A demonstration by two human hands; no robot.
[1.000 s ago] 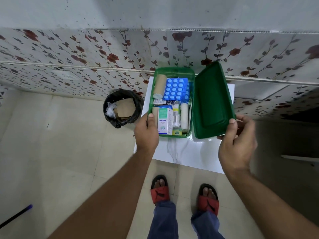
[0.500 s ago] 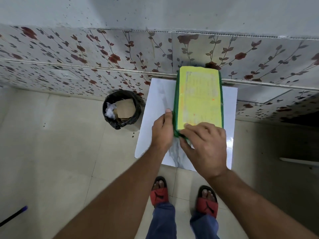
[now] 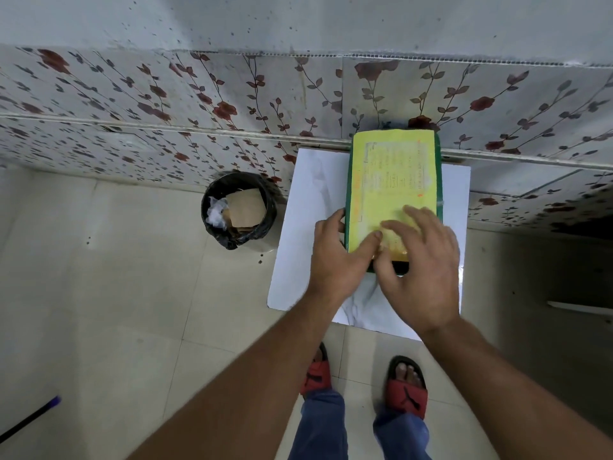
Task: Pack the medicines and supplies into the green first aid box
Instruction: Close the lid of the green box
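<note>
1. you are looking down at the green first aid box (image 3: 439, 180), which is lying closed on the white tabletop (image 3: 311, 194) with its far end up against the flowered wall (image 3: 199, 104).
2. its lid, covered by a yellow label (image 3: 393, 174), is sitting flat over the base, so nothing inside is showing; no medicines or supplies are lying loose on the tabletop.
3. judging from that, the packing itself is looking finished, and what is left is probably only pressing the lid home or working a latch at the near edge. whether it is fully snapped shut cannot be told from here.
4. your left hand (image 3: 338, 257) is bracing the near left corner of the box, fingers curled against its side and the thumb reaching onto the lid.
5. your right hand (image 3: 421, 260) is lying over the near end of the lid, fingers spread wide and angled toward the left, palm hovering low; it is pressing or resting rather than gripping anything.
6. both forearms are reaching in from below, converging on the near end of the box.
7. a black bin (image 3: 237, 210) holding cardboard and crumpled paper is standing on the floor just left of the tabletop, well clear of your hands.
</note>
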